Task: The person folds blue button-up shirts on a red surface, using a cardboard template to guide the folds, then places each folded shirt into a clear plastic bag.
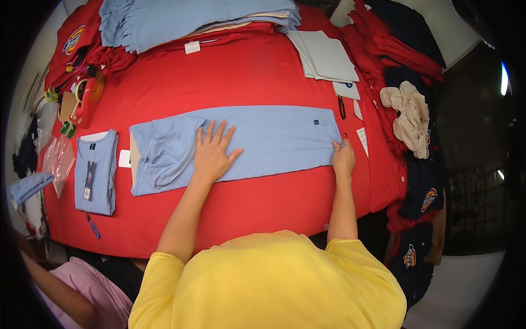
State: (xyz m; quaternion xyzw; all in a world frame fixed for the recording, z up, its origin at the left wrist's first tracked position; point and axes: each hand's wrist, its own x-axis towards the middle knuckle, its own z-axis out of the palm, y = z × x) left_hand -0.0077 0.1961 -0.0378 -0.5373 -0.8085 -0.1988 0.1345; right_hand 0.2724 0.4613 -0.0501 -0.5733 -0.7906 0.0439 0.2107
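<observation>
Fingers of your left hand [212,153] lay spread flat, pinning the blue shirt [263,140] at center frame; your right hand [343,156] pinched its edge taut.

Broad surface [246,77] draped in red cloth. Long light-blue garment [274,140] spread flat across the middle, sleeve folded in at its left end, pale board showing under that end. Left of the garment: small white tag [125,158], then a folded light-blue shirt [96,171] with a hangtag. Beyond the garment, at the far edge: stack of light-blue shirts [192,19]. Beyond its right end: stack of grey boards [326,55] and white paper tags [347,90]. Right of the garment: crumpled cream cloth [408,115], red and dark garments [394,44]. Far left: tape dispenser [85,98] and clear bags [57,159].
</observation>
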